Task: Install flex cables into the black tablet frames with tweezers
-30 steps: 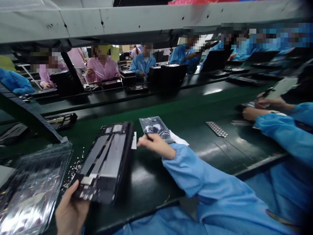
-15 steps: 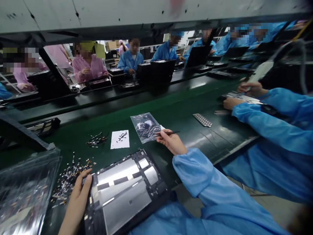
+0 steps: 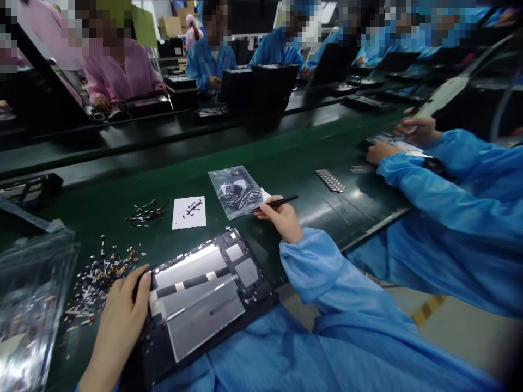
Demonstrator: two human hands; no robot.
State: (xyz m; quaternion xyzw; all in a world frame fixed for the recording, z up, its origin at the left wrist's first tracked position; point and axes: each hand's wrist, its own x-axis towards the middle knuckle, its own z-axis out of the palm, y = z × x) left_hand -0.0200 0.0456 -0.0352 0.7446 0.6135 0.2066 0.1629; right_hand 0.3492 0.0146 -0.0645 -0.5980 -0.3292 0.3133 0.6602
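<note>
A tablet-like device (image 3: 204, 321), its back open on silver metal and battery panels, lies tilted at the bench's near edge. My left hand (image 3: 122, 310) grips its upper left edge, thumb along the side. My right hand (image 3: 284, 218) is closed around slim black tweezers (image 3: 281, 201), held beyond the device's right side. Their tip lies by the lower right edge of a clear plastic bag (image 3: 237, 193) of small dark parts. To the bag's left is a white paper (image 3: 189, 212) bearing tiny black pieces.
Loose small metal parts (image 3: 98, 283) and dark flex pieces (image 3: 145, 213) lie left on the green bench. Clear plastic bags (image 3: 32, 305) fill the near left. A studded strip (image 3: 330, 181) lies to the right, near a co-worker's blue sleeve (image 3: 449, 185). Other people work across the bench.
The view has tipped downward and shifted, so the bench things sit higher and further left. My left hand still grips the device; my right still holds the tweezers near the bag.
</note>
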